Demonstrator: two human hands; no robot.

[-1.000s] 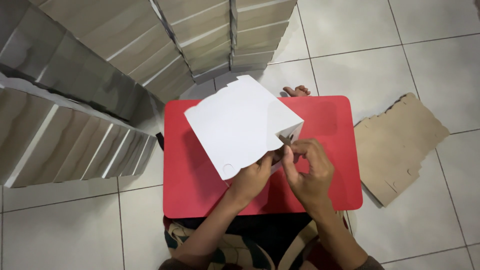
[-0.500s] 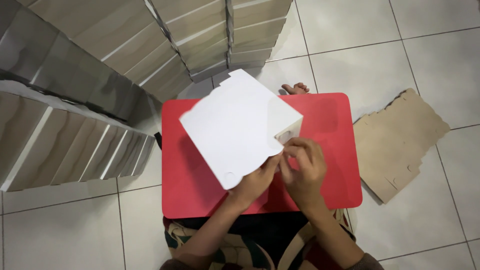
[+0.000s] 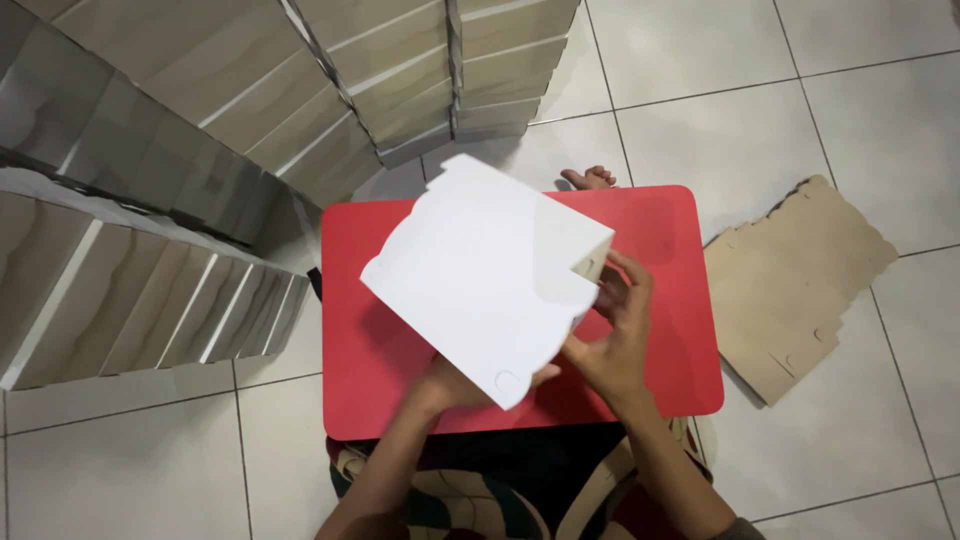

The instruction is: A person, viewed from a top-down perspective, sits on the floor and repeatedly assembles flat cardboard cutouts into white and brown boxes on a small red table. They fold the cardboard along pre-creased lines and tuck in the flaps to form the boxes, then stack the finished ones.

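Observation:
A white die-cut cardboard box blank [image 3: 490, 270], partly folded, is held tilted above a small red table [image 3: 660, 230]. My left hand [image 3: 450, 382] grips its near lower edge from underneath, mostly hidden by the sheet. My right hand [image 3: 612, 335] holds the right side, fingers spread against a folded flap at the notch. The inner side of the card shows brown at that fold.
Long rows of stacked flat box blanks [image 3: 150, 180] stand on the tiled floor at the left and back. A flat brown cardboard blank [image 3: 790, 285] lies on the floor right of the table. Toes [image 3: 590, 178] show beyond the table's far edge.
The white blank has swung up and leftward, covering more of the table. My right hand moved from pinching the near edge to pressing the right flap.

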